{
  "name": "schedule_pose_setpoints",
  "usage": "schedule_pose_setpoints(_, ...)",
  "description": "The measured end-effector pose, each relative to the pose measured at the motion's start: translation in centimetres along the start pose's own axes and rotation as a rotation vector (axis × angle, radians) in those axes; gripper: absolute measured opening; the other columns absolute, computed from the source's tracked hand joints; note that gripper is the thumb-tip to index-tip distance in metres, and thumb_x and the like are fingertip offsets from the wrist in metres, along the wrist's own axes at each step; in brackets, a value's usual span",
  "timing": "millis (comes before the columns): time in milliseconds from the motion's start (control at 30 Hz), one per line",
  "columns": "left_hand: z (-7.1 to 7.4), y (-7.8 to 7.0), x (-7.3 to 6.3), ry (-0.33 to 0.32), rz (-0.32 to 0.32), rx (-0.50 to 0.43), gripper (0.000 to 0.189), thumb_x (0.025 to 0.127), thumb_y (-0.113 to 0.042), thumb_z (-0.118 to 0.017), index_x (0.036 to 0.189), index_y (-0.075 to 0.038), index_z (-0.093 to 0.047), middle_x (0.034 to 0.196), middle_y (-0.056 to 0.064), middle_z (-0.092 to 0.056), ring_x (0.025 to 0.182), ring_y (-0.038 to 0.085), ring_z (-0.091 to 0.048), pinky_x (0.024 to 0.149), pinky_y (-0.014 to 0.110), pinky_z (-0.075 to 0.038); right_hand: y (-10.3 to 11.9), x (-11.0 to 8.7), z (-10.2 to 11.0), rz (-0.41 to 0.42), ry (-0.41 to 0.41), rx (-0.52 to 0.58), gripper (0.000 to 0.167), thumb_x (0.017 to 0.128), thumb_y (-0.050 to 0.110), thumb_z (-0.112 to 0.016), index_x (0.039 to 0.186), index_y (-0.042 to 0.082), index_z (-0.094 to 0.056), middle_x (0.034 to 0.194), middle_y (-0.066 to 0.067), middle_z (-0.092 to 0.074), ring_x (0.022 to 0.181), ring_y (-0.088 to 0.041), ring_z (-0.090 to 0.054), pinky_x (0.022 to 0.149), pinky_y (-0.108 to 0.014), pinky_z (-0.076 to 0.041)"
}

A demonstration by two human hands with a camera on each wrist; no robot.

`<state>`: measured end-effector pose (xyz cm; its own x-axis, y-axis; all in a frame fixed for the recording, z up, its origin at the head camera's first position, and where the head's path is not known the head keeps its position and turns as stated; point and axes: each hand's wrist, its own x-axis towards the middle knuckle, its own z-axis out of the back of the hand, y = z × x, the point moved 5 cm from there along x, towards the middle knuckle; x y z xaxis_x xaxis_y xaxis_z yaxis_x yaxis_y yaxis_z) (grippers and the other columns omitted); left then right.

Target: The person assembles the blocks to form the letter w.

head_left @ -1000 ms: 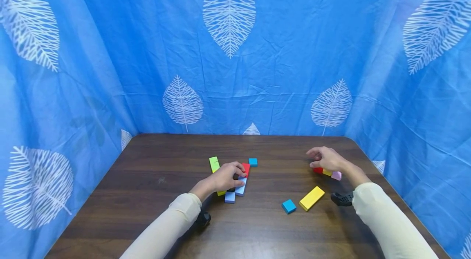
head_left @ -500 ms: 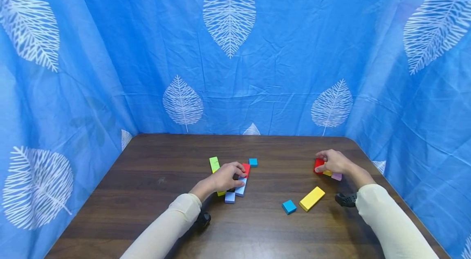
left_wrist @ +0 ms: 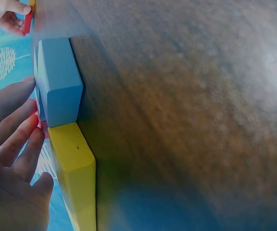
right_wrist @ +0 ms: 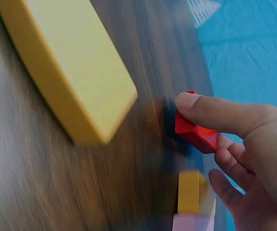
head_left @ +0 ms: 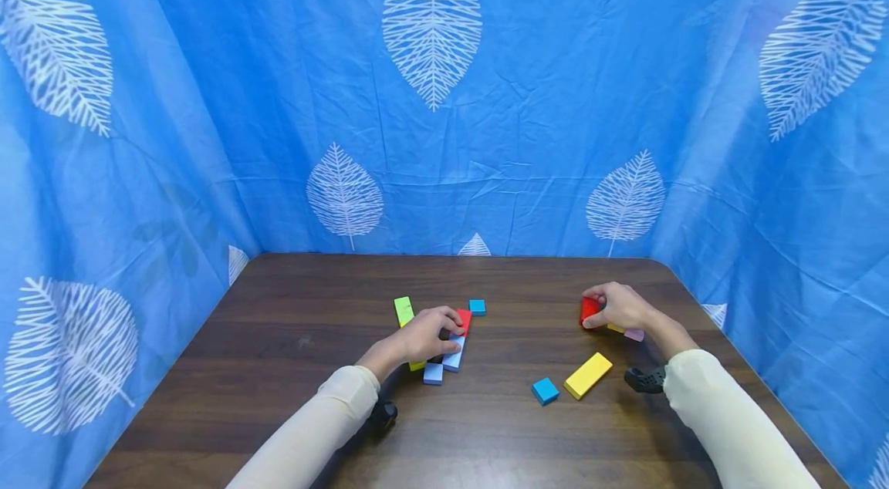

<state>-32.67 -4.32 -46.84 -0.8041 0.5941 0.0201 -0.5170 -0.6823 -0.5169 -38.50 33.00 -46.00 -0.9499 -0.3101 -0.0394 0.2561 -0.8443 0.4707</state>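
My right hand [head_left: 623,308] pinches a red block [right_wrist: 196,132] between thumb and fingers, close over the table. Just beside it lie a small orange-yellow block [right_wrist: 188,191] and a pink block [right_wrist: 192,222]. My left hand [head_left: 422,332] is held loosely over a group of blocks, its fingertips right at another red block [head_left: 464,318] and its thumb by a light blue block [head_left: 454,355]. In that group are also a lime green block [head_left: 403,309], a yellow block [left_wrist: 78,168] and a smaller light blue block [head_left: 434,374], partly hidden by the hand.
A long yellow block [head_left: 588,376] and a blue square block [head_left: 545,391] lie at the front right of the brown table [head_left: 292,396]. Another small blue block [head_left: 477,307] sits behind the left group. A blue leaf-patterned curtain [head_left: 528,126] surrounds the table's back and sides.
My right hand reached down to the red block, took hold of it, and has moved left with it, away from the orange-yellow and pink blocks. The left hand stays put.
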Motion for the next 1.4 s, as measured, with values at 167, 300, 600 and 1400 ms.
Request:
schedule_pose_setpoints(167,0.0,-0.1,-0.1,-0.002,-0.007,-0.004,0.031,0.095,-0.019,-0.079,0.123,-0.006,-0.077,0.132,0.002,-0.061,0.122,0.023,-0.055,0.108,0.040,-0.045,2.1,0.8,-1.0,0.070,0.008,0.028,0.064,0.078,0.021,-0.092,0.130,-0.006,-0.066,0.116,-0.020,-0.065,0.103,-0.037,-0.060,0.084,-0.048,-0.056)
schedule_pose_setpoints(300,0.0,-0.1,-0.1,-0.005,-0.010,0.004,0.031,0.095,-0.019,-0.079,0.122,-0.006,-0.077,0.132,0.003,-0.061,0.122,0.023,-0.055,0.108,0.040,-0.045,3.9,1.4,-1.6,0.123,0.014,0.034,0.063,0.078,0.020,-0.092,0.129,-0.006,-0.066,0.116,-0.018,-0.066,0.103,-0.035,-0.060,0.086,-0.049,-0.055)
schedule_pose_setpoints(600,0.1,-0.2,0.0,-0.012,-0.013,0.004,0.030,0.095,-0.019,-0.079,0.121,-0.005,-0.077,0.132,0.003,-0.061,0.122,0.023,-0.056,0.109,0.040,-0.045,6.0,2.2,-3.0,0.157,0.024,0.039,0.061,0.079,0.019,-0.092,0.130,-0.004,-0.067,0.121,-0.019,-0.066,0.110,-0.038,-0.061,0.094,-0.053,-0.054)
schedule_pose_setpoints(1400,0.2,-0.2,-0.2,-0.012,0.010,-0.004,0.030,0.095,-0.020,-0.079,0.122,-0.007,-0.077,0.129,-0.001,-0.061,0.120,0.020,-0.056,0.108,0.038,-0.046,13.1,2.8,-7.2,0.333,0.066,0.052,0.058,0.078,0.014,-0.093,0.128,-0.003,-0.068,0.122,-0.014,-0.066,0.111,-0.032,-0.066,0.095,-0.045,-0.055)
